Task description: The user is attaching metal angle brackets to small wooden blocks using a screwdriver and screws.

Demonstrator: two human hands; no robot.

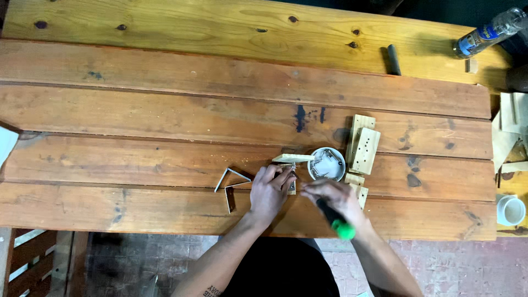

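Right hand (336, 199) grips a green-handled screwdriver (335, 219), fingers closed round it, tip toward a small bracket (292, 171). Left hand (269, 190) pinches that bracket against a small block (292, 188) at the table's near edge. Risk: tip could slip off the screw and jab the left fingers, since the block is held only by hand. Beyond: white cup of screws (326, 164), drilled blocks (363, 146), plank table (165, 110), bottle (489, 32) far right. Brick floor below.
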